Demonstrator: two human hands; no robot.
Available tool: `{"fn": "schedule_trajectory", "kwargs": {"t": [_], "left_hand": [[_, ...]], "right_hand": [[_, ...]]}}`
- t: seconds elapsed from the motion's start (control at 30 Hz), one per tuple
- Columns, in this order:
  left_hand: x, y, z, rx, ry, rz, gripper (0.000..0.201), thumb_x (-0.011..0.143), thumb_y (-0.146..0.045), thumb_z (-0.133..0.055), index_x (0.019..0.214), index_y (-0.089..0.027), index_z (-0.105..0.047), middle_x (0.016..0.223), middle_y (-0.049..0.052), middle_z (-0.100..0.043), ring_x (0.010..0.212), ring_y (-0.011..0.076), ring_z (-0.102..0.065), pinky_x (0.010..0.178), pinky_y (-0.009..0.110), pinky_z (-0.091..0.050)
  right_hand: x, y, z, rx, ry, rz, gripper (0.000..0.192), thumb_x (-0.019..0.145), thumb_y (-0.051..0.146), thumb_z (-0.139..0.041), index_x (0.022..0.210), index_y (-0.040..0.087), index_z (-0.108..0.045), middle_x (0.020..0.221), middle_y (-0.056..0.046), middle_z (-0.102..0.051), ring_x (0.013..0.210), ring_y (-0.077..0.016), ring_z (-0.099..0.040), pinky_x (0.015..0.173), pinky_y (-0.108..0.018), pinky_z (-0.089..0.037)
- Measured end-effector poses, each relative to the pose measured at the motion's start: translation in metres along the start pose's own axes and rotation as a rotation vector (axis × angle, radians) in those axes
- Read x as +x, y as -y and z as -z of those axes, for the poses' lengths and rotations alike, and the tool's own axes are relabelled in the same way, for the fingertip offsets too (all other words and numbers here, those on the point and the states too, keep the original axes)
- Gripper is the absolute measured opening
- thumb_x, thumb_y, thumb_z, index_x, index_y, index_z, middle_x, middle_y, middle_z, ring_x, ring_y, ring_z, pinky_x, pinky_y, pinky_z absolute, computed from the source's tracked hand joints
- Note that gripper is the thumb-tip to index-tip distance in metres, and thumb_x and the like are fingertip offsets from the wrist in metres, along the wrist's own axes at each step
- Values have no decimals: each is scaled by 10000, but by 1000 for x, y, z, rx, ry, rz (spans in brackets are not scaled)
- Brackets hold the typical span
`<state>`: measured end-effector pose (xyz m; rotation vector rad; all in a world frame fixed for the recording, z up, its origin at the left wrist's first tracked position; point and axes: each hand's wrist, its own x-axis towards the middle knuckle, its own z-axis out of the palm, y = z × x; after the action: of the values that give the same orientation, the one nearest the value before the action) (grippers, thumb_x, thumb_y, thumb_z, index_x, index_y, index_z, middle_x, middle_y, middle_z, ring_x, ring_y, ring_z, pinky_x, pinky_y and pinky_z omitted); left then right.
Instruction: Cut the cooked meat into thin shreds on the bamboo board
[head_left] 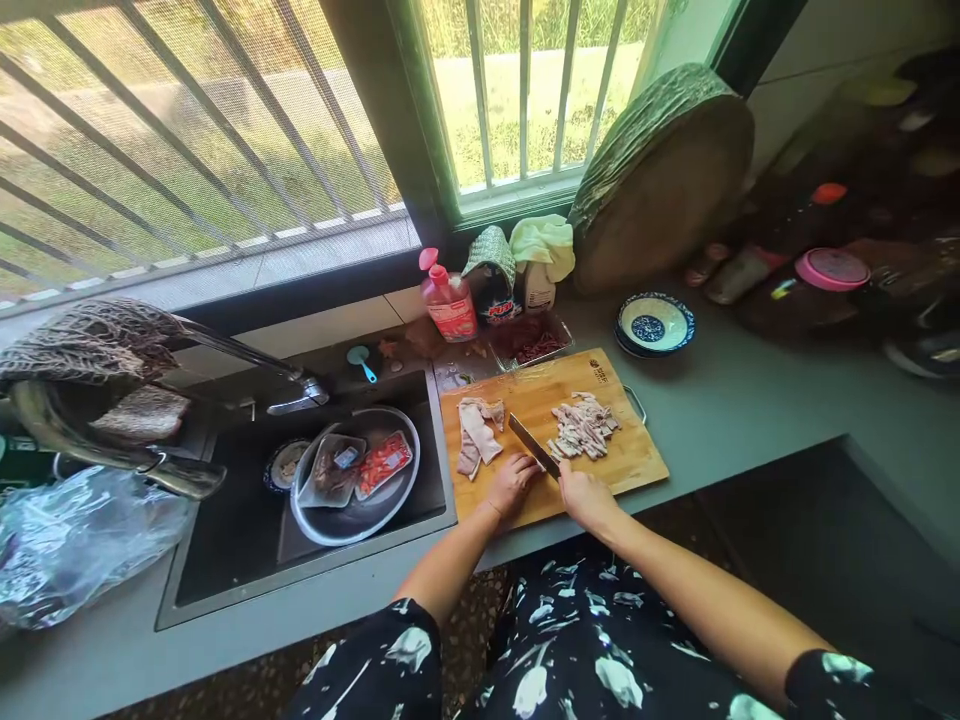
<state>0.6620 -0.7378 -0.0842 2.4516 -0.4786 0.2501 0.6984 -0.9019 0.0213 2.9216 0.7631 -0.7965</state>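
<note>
Slicing looks to be the step in hand. The right hand (589, 497) has its fingers wrapped about the handle of a kitchen knife (534, 445), whose blade slants away from them, just beside the left hand (512, 485). The left fingers look bent down towards the wooden cutting board (637, 460); whether they pinch or press anything, I cannot tell. Slabs of pale, fatty meat (478, 440) lie just beyond and left of the left fingers; a heap of cut meat strips (585, 428) lies just beyond the right ones. Another cut would call for left fingertips tucked clear of the edge. Hidden: the handle inside the grip, and whatever lies under the left palm.
</note>
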Motion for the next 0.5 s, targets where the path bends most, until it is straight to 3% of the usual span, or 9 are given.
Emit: {"fn": "schedule_trajectory", "kwargs": {"t": [0.13, 0.37, 0.5], "left_hand": [[0, 2, -6, 16, -11, -12, 257, 877, -229, -355, 968, -190, -592, 985, 50, -587, 964, 152, -502, 822, 314, -464], [0, 0, -7, -12, -19, 2, 264, 872, -215, -346, 954, -189, -596, 993, 60, -580, 972, 154, -498, 824, 321, -466], [0, 0, -7, -2, -12, 15, 273, 870, -205, -342, 939, -177, -605, 981, 67, -578, 975, 164, -491, 825, 332, -464]], "right_hand": [[1, 5, -8, -22, 8, -30, 220, 886, 211, -271, 1049, 118, -384, 710, -118, -609, 722, -221, -620, 599, -280, -427], [-39, -15, -27, -96, 9, 5, 190, 841, 62, -271, 934, 132, -421, 725, -120, -607, 682, -211, -627, 575, -262, -437], [-17, -1, -19, -90, 13, 6, 221, 845, 68, -254, 987, 125, -413, 750, -128, -610, 722, -226, -624, 595, -285, -436]]}}
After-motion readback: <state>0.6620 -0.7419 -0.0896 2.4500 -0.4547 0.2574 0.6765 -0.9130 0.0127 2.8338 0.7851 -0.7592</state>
